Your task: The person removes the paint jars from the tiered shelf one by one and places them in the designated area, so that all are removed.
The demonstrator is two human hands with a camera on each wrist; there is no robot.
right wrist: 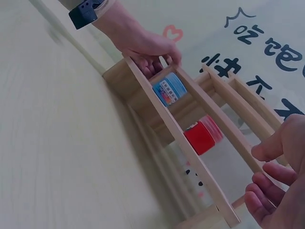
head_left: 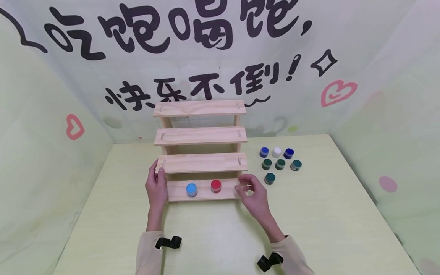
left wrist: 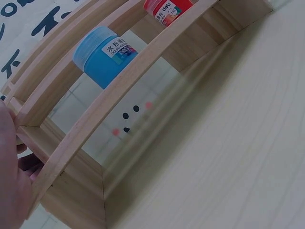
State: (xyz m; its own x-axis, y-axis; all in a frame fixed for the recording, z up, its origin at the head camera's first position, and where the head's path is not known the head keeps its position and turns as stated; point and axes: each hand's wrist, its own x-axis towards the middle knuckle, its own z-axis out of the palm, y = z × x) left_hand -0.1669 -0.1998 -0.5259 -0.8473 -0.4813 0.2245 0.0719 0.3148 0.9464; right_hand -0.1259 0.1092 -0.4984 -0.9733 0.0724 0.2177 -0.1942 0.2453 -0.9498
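A tiered wooden display rack (head_left: 203,163) stands before me, its steps rising toward the back. On its lowest step sit a light blue paint jar (head_left: 191,190) and, to the right, a red paint jar (head_left: 215,186). My left hand (head_left: 158,187) holds the rack's left end, thumb on the second step; in the right wrist view that left hand (right wrist: 150,50) has its fingers behind the side panel. At the lowest step's right end is my right hand (head_left: 254,194), fingers bent, with a gap between thumb and fingers and nothing in it.
Right of the rack, several jars stand on the pale table (head_left: 343,229): blue jars (head_left: 264,152), a white jar (head_left: 276,152) and dark green jars (head_left: 280,164). Behind rises a printed backdrop (head_left: 220,76) with black lettering. Both sleeves carry black wrist straps (head_left: 168,242).
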